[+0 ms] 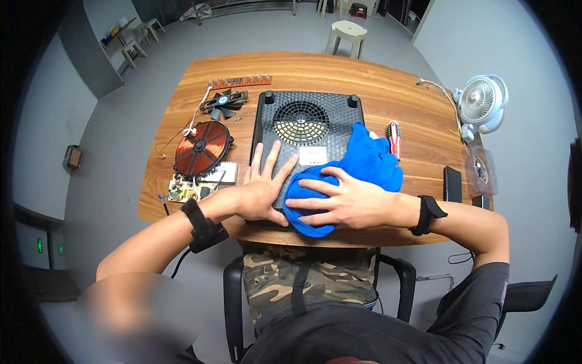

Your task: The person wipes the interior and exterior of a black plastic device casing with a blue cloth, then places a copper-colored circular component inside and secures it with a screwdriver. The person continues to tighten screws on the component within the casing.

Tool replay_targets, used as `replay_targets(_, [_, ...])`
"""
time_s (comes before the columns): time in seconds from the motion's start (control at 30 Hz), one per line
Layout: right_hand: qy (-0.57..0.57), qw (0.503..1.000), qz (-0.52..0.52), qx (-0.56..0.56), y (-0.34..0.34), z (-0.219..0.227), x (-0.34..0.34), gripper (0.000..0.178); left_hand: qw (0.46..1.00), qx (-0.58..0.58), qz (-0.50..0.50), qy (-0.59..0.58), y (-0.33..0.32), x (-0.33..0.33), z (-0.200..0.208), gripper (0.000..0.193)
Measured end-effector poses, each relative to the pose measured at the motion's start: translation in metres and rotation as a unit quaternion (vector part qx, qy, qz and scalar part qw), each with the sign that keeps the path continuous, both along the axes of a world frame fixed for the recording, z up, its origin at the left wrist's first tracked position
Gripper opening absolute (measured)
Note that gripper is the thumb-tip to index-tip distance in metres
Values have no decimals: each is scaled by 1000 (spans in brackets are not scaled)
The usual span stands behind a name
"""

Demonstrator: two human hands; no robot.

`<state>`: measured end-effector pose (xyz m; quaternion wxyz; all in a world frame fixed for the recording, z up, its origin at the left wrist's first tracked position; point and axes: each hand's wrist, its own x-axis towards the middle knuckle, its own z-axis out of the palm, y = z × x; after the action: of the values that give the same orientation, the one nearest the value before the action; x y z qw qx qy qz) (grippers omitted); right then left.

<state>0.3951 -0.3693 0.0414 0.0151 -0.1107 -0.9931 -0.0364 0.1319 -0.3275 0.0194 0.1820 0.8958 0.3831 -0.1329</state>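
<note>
A black induction cooker housing (315, 100) lies underside up on the table, showing its round vent grille and a white label. My left hand (264, 188) rests flat on its near left part, fingers spread. My right hand (357, 203) bears down on a bunched blue cloth (373, 161), its fingers curved over the folds. The cloth covers the housing's near right corner and spills onto the wood beside it. A screwdriver with a red and black handle (394, 136) lies right behind the cloth.
Left of the housing lie a copper coil (203, 148), a black fan (224, 104), a circuit board (185, 189) and a button strip (242, 81). On the right are a white desk fan (482, 103), a clear plastic container (482, 170) and a black phone (452, 184). A stool (348, 30) stands beyond the table.
</note>
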Motion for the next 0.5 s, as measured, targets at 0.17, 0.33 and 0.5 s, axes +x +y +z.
replay_targets(0.17, [-16,993,-113,-30,-7,5,21,47,999,-38,11,-13,0,2,9,142])
replay_targets(0.33, [-8,977,-211,-30,8,3,42,46,999,-34,10,-29,-3,-3,6,141])
replay_targets(0.5, [14,977,-207,-37,20,-4,31,50,999,-28,-1,-40,-1,0,2,142])
